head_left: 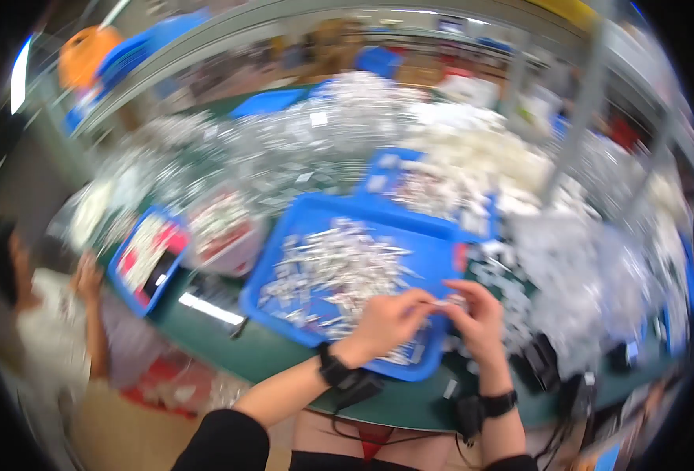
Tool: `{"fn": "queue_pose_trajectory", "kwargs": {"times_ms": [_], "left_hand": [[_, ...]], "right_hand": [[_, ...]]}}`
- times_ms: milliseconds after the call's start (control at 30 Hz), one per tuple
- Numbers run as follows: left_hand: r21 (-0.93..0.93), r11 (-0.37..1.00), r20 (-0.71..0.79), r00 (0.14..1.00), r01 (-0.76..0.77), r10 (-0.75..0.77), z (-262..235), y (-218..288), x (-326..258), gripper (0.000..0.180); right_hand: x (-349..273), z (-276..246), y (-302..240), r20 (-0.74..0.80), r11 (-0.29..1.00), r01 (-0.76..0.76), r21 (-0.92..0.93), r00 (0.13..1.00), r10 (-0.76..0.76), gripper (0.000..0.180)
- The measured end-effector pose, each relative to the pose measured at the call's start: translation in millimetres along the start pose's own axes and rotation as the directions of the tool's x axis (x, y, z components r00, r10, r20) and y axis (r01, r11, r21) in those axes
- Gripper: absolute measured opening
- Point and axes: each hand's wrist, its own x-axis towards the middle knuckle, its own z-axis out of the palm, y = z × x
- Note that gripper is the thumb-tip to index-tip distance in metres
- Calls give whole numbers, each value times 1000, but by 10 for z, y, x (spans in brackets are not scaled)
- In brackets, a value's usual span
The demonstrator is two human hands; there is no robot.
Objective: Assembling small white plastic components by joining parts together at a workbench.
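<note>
My left hand (391, 323) and my right hand (476, 314) meet over the right side of a blue tray (280, 235). Both are closed, fingertips pinched around a small whitish piece (439, 304) between them; blur hides what kind it is. A heap of small, slim white-and-silver pieces (339, 267) fills the middle of the tray, some scattered toward its rim. Each of my wrists wears a black strap with a dark box and cable. Small white pieces (500, 286) lie on the green table just right of my right hand.
Left of the tray stand a tub (233, 255) and a small blue bin (152, 306) of parts. Clear plastic bags (284, 161) pile up behind, white pieces (480, 149) beyond. Grey posts (578, 125) rise at right. A person (52, 314) sits at far left.
</note>
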Motion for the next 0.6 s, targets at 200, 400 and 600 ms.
{"fn": "queue_pose_trajectory", "kwargs": {"times_ms": [200,400,600], "left_hand": [[-11,994,1,994,111,-111,47,103,-2,9],[24,1000,2,1000,13,-13,76,81,10,9],[49,999,18,1000,-17,16,-16,49,6,9]], "right_hand": [[20,-7,14,-53,998,0,-68,999,-3,32],[-22,-81,-28,-128,997,-76,-1,989,75,21],[69,-71,76,-87,991,-117,63,989,122,15]]}}
